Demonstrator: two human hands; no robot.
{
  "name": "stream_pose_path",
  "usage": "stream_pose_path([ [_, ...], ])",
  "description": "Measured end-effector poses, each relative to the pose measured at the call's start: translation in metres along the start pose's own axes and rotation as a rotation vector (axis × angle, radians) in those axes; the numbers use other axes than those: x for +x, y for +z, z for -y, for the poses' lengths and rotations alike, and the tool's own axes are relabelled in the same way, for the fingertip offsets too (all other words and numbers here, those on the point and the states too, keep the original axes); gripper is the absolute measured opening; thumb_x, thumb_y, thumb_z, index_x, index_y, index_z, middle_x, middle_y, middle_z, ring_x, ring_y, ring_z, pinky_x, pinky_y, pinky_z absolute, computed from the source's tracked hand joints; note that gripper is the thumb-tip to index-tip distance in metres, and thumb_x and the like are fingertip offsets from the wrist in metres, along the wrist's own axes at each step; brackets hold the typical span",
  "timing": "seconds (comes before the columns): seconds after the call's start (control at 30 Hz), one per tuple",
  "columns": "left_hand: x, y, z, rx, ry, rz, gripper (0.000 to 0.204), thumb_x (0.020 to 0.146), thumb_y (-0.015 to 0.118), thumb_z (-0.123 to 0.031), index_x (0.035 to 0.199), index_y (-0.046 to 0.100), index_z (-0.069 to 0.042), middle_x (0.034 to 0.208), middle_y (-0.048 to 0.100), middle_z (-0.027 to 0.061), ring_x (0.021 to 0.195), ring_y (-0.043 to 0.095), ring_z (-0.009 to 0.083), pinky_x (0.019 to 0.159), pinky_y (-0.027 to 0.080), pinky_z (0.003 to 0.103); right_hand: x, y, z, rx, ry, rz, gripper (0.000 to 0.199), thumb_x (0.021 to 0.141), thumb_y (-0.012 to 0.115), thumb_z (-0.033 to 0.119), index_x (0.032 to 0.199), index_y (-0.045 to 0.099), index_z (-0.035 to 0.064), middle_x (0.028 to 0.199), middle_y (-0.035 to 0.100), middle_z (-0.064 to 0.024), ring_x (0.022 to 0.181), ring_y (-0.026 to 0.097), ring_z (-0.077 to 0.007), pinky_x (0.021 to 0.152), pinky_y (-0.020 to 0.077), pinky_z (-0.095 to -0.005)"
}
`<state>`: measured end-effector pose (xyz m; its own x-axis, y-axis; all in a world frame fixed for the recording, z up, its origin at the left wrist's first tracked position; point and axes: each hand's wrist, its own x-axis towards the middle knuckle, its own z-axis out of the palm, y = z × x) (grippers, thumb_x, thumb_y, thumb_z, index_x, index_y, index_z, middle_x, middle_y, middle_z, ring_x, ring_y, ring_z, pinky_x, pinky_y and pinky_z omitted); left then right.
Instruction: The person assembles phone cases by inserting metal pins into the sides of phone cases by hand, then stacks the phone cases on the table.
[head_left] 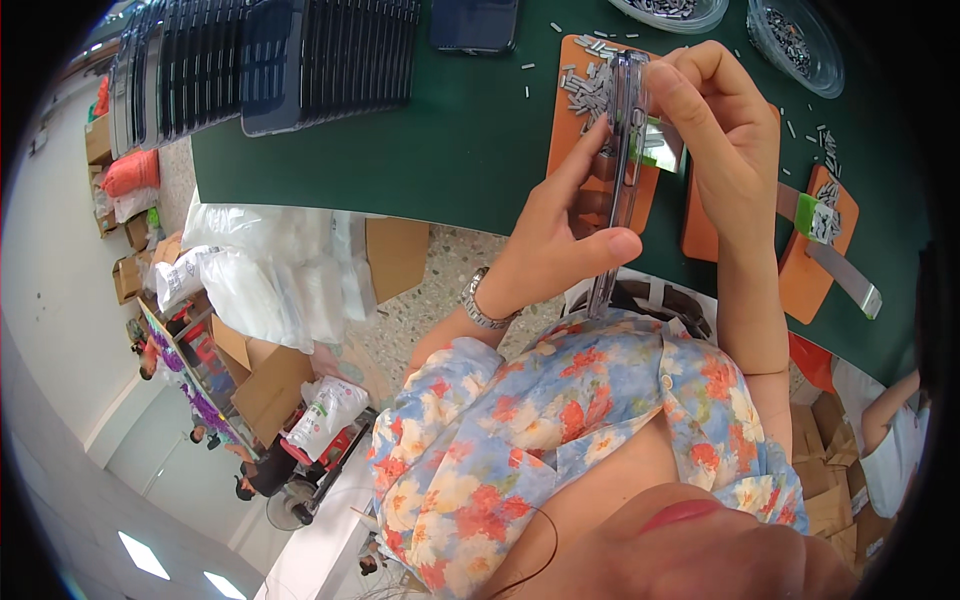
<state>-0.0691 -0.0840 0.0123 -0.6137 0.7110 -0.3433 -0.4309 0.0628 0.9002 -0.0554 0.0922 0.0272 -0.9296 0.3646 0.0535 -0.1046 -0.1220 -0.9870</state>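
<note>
A thin clear plastic case (625,150), seen edge-on, stands upright between my hands over the green table. My left hand (560,225), with a metal watch on its wrist, grips its left side, fingers along the flat face and thumb near its lower part. My right hand (725,130) is closed at its upper right edge, thumb and forefinger together; whether a small part is between them cannot be made out. Behind the case lies an orange board (640,195) with a pile of small silvery metal pins (588,92). A flat metal strip with green tape (662,145) rests beside it.
Rows of dark, clear-edged cases (330,65) stand at the table's far left, near a dark flat piece (473,25). Round tubs of pins (795,45) sit at the back right. Another orange board (805,285) holds pins and a taped metal strip (850,280).
</note>
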Motion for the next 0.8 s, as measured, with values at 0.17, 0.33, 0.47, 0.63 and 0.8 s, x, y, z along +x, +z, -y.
stream_pose_path([
  [0.17, 0.001, -0.008, -0.002, -0.076, -0.123, 0.086, 0.104, 0.071, 0.078, -0.035, 0.147, 0.018, 0.004, 0.116, 0.052, 0.0112, 0.095, 0.057, 0.0152, 0.077, 0.051, 0.027, 0.001, 0.002, 0.006, 0.046, 0.039, -0.003, 0.017, 0.091, 0.057, 0.008, 0.078, 0.046, 0.0069, 0.078, 0.051, 0.0005, 0.069, 0.042, -0.0041, 0.058, 0.031, -0.0178],
  [0.33, 0.0, -0.006, -0.013, -0.083, -0.164, 0.078, 0.101, 0.072, 0.078, -0.03, 0.146, 0.02, 0.006, 0.112, 0.054, 0.0113, 0.094, 0.057, 0.0134, 0.077, 0.051, 0.026, 0.004, 0.002, 0.004, 0.026, -0.001, -0.004, 0.025, 0.088, 0.056, 0.002, 0.072, 0.037, 0.0097, 0.073, 0.045, 0.0021, 0.066, 0.038, -0.0034, 0.056, 0.0288, -0.0177],
  [0.47, -0.002, -0.006, -0.016, -0.118, -0.225, 0.07, 0.1, 0.072, 0.078, -0.028, 0.145, 0.02, 0.008, 0.108, 0.055, 0.0108, 0.092, 0.056, 0.0117, 0.074, 0.05, 0.024, 0.005, 0.004, 0.002, 0.031, 0.066, 0.002, 0.028, 0.088, 0.055, 0.001, 0.072, 0.035, 0.0102, 0.073, 0.044, 0.0021, 0.065, 0.037, -0.0033, 0.054, 0.0279, -0.0178],
  [0.63, 0.001, -0.001, -0.014, -0.024, -0.162, 0.03, 0.097, 0.071, 0.072, -0.057, 0.138, 0.036, 0.002, 0.104, 0.053, 0.0085, 0.064, 0.061, 0.0131, 0.058, 0.049, 0.025, 0.004, 0.004, 0.006, 0.056, 0.069, -0.021, 0.028, 0.088, 0.055, 0.001, 0.072, 0.034, 0.0106, 0.073, 0.042, 0.0024, 0.064, 0.035, -0.0036, 0.054, 0.0271, -0.0182],
  [0.8, 0.007, -0.004, 0.003, -0.017, -0.053, -0.018, 0.101, 0.071, 0.079, -0.037, 0.143, 0.024, 0.009, 0.111, 0.053, 0.0105, 0.086, 0.057, 0.0112, 0.071, 0.049, 0.023, 0.009, -0.009, -0.003, 0.133, 0.03, -0.025, 0.018, 0.093, 0.053, 0.007, 0.077, 0.044, 0.0075, 0.08, 0.053, -0.0014, 0.069, 0.045, -0.0047, 0.058, 0.0336, -0.0192],
])
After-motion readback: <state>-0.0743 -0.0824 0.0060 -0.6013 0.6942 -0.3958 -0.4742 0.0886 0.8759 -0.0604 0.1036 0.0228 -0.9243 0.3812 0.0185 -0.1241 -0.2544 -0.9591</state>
